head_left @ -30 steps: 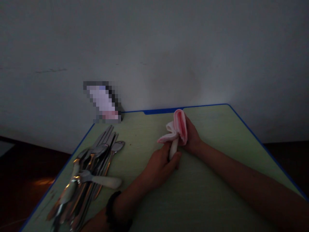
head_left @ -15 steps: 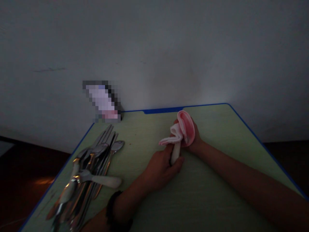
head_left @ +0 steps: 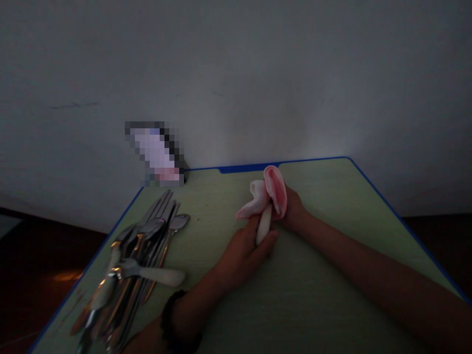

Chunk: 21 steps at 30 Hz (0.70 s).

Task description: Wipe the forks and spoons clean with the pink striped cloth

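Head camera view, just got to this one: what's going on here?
A person's left hand grips a utensil by its pale handle, while the right hand holds a folded pink-and-white cloth at the far end. The cloth and hand hide that end, so the kind of utensil can't be told. To the left, a pile of cutlery, spoons among it, lies on the green table.

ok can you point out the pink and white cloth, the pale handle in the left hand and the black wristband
pink and white cloth (head_left: 260,196): head view, on its white fold
pale handle (head_left: 264,225): head view, mid-length
black wristband (head_left: 168,322): head view, on its left side
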Available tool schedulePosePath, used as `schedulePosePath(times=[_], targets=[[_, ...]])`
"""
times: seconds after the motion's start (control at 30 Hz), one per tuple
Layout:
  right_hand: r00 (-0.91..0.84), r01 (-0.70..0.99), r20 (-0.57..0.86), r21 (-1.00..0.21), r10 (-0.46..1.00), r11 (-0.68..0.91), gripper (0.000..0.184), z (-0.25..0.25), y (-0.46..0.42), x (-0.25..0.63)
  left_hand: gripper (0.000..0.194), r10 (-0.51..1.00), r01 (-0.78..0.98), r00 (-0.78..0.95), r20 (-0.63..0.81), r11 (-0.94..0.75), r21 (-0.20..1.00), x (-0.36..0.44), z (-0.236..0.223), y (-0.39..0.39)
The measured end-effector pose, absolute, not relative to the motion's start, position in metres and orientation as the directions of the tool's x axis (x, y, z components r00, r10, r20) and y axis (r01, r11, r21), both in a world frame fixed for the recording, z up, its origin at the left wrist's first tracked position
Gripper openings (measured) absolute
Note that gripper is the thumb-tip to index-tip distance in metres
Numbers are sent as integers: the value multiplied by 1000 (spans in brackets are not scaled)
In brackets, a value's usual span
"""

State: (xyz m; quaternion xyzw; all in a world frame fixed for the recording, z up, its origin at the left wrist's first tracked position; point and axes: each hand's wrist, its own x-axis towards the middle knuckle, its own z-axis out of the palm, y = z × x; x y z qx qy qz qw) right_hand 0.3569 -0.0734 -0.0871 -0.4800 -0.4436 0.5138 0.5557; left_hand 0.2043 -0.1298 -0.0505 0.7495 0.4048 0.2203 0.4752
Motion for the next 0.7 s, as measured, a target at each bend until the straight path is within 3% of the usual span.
schedulePosePath(times=[0.27,0.53,0.7], targets=[[46,-482,-170,-867,984,-127,44,-73,-77,341,31,886,246,460,-65,-57,968,206,-53,-131],[-6,-775,-87,-629,996,-60,20,-71,-75,342,23,891,251,451,-48,-75,965,204,-53,-130],[28,-791,-89,-611,996,-32,20,-74,-69,345,25,888,243,453,-78,-39,969,204,-55,-131]])
